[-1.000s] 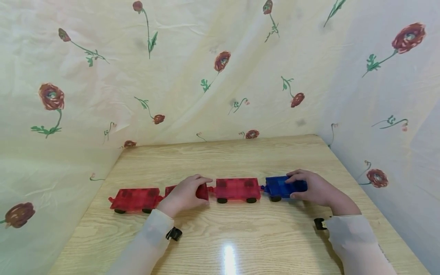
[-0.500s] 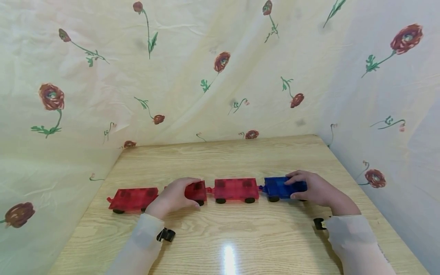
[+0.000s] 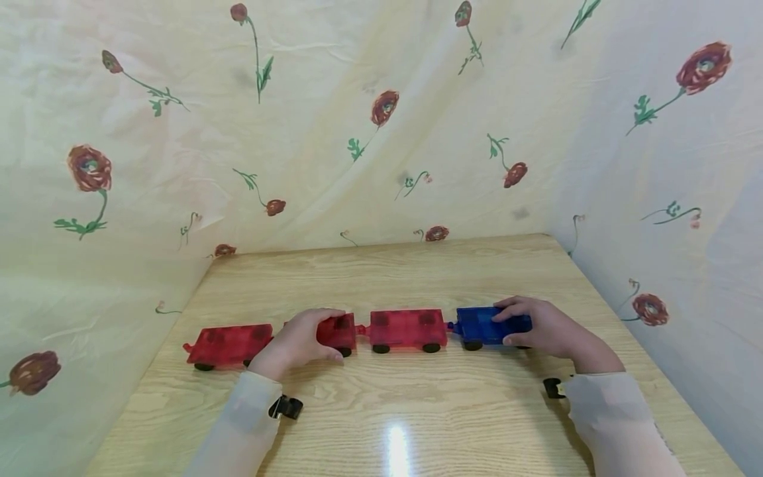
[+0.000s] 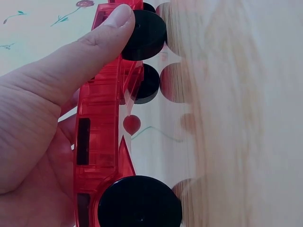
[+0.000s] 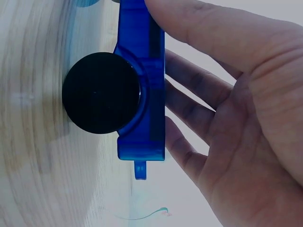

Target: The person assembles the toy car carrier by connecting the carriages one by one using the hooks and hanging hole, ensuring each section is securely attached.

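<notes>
A row of toy train wagons with black wheels stands on the wooden table. From left to right come a red wagon (image 3: 229, 344), a second red wagon (image 3: 340, 333), a pinkish-red wagon (image 3: 406, 328) and a blue wagon (image 3: 473, 326). My left hand (image 3: 296, 343) holds the second red wagon from above, thumb on its near side by a wheel (image 4: 144, 35), and hides much of it. My right hand (image 3: 548, 328) grips the right end of the blue wagon, thumb in front and fingers behind. A blue coupling hook (image 5: 140, 170) juts from that wagon's end.
The light wood table (image 3: 381, 271) meets a flower-printed cloth (image 3: 334, 132) at its back and sides. Each sleeve cuff has a small black device (image 3: 286, 407) at the wrist. Bright glare lies on the table's near middle.
My left hand has slid left along the second red wagon, uncovering more of its right end. The whole row has shifted slightly left. My right hand stays on the blue wagon.
</notes>
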A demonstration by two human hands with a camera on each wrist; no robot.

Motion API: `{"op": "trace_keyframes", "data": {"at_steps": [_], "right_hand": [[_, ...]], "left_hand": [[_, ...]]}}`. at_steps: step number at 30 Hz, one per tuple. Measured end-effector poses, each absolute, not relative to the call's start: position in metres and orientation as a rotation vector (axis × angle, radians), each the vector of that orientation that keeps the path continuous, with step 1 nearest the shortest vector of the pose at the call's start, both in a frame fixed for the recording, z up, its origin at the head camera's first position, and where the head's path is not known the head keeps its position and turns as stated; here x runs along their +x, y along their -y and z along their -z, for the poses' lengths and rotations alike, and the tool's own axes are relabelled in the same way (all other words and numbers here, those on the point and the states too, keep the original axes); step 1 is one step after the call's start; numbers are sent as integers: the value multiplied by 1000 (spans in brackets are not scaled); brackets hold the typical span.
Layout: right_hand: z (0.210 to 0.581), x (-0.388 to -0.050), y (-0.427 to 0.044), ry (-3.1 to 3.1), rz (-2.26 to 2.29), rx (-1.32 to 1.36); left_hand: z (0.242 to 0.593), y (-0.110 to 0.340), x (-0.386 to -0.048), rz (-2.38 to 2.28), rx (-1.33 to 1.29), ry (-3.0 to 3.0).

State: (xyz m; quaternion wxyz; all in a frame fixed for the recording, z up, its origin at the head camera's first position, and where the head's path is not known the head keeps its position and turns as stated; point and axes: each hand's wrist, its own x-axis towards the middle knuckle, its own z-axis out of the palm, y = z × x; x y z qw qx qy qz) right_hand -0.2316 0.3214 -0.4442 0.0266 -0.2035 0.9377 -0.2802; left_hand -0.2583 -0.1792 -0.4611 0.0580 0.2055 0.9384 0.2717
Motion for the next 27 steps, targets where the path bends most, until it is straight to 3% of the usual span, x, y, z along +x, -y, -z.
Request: {"op": "trace_keyframes", "data": {"at_steps": [27], "right_hand": [[448, -233, -324, -2881, 902, -592]], "left_hand": [[461, 176, -258, -817, 632, -2860]]}}
